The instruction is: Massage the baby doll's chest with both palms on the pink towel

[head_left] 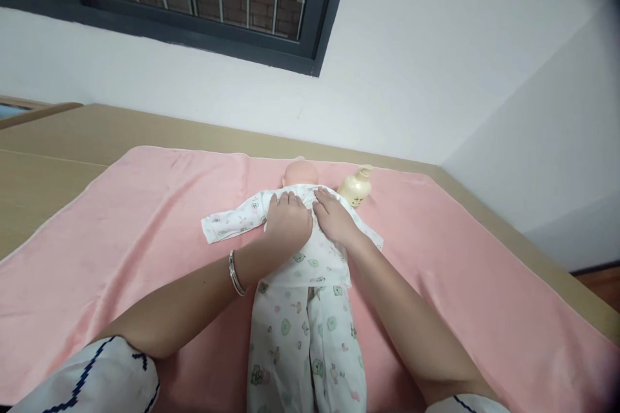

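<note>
A doll (317, 264) in white pajamas (285, 335) with green and pink prints lies stretched out on a pink blanket (169, 219). Its bare head (301, 173) points away; one sleeve (232, 222) extends sideways.

Pink blanket (165, 239) under doll (314, 268) and bottle (356, 189)

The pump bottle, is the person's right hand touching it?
Apart. The head view shows the white patterned top between the right hand and the pump bottle.
</note>
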A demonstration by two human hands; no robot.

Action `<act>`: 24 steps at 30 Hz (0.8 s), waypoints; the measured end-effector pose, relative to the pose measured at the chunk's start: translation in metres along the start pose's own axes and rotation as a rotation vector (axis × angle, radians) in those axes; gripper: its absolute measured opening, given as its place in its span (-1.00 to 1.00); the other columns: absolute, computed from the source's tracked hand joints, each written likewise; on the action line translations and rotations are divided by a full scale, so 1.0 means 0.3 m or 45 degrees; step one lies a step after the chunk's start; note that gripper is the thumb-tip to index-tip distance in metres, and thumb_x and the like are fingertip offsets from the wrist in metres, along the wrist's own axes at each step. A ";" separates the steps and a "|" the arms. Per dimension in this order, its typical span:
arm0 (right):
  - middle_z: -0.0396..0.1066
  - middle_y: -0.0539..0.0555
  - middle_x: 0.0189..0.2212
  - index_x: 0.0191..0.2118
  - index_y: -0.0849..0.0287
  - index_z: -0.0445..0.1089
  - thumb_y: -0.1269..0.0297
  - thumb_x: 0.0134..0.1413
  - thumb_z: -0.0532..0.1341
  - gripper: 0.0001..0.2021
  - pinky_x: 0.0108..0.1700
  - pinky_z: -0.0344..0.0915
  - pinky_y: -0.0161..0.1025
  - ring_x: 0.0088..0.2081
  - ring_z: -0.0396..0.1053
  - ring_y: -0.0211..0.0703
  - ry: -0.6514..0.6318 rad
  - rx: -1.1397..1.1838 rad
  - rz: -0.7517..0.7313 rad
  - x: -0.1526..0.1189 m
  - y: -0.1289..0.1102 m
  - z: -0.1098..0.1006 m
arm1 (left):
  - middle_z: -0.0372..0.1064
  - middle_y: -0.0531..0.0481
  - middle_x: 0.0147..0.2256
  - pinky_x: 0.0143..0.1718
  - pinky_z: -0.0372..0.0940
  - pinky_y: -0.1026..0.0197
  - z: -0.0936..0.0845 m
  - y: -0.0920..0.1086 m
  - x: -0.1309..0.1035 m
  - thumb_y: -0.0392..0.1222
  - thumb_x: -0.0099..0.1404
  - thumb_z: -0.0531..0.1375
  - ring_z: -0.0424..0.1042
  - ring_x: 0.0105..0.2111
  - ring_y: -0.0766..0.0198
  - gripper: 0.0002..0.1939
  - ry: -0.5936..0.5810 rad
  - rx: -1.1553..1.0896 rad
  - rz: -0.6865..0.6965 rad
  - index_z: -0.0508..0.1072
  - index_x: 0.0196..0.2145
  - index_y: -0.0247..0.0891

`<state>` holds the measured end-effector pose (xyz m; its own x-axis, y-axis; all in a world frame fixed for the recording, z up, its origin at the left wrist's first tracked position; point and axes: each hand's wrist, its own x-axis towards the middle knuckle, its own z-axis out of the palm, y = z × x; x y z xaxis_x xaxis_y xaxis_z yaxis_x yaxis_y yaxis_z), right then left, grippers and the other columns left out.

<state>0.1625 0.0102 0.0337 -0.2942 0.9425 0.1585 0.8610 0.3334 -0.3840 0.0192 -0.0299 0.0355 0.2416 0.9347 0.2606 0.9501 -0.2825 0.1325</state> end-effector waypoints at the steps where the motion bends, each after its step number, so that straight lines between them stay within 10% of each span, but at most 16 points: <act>1: 0.11 0.35 0.35 0.28 0.44 0.23 0.28 0.35 -0.10 -0.48 0.41 -0.08 0.06 0.40 -0.01 0.09 0.008 -0.005 0.010 -0.002 -0.003 0.003 | 0.29 -0.48 0.20 0.28 0.02 -0.23 0.000 -0.010 0.008 -0.17 0.48 -0.10 0.27 0.24 -0.16 -0.48 0.000 -0.032 0.006 0.35 0.17 -0.62; 9: 0.19 0.37 0.31 0.26 0.43 0.28 0.36 0.31 -0.06 -0.50 0.37 0.06 0.04 0.36 0.10 0.12 0.054 -0.008 0.025 -0.080 -0.109 0.004 | 0.18 -0.32 0.30 0.34 -0.02 -0.18 0.069 -0.112 0.101 -0.05 0.50 -0.15 0.14 0.33 -0.02 -0.47 -0.005 -0.374 -0.053 0.25 0.25 -0.43; 17: 0.26 0.23 0.28 0.22 0.21 0.35 0.14 0.35 -0.01 -0.53 0.38 0.02 0.15 0.36 0.12 0.08 0.237 0.253 -0.095 0.010 0.042 0.053 | 0.17 -0.41 0.30 0.34 -0.02 -0.18 0.081 0.011 -0.006 -0.18 0.44 -0.06 0.09 0.34 -0.15 -0.47 0.192 -0.195 -0.027 0.22 0.28 -0.51; 24: 0.32 0.33 0.23 0.23 0.34 0.32 0.21 0.36 -0.07 -0.51 0.35 0.07 0.15 0.30 0.20 0.15 0.283 0.101 -0.122 -0.013 0.003 0.061 | 0.21 -0.27 0.29 0.34 -0.01 -0.19 0.079 -0.078 0.071 -0.13 0.46 -0.09 0.15 0.32 -0.04 -0.50 0.077 -0.406 -0.040 0.30 0.24 -0.37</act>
<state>0.1569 0.0072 0.0159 -0.2668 0.8811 0.3904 0.7960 0.4298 -0.4262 0.0069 0.0017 0.0154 0.1922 0.9323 0.3065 0.8449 -0.3161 0.4315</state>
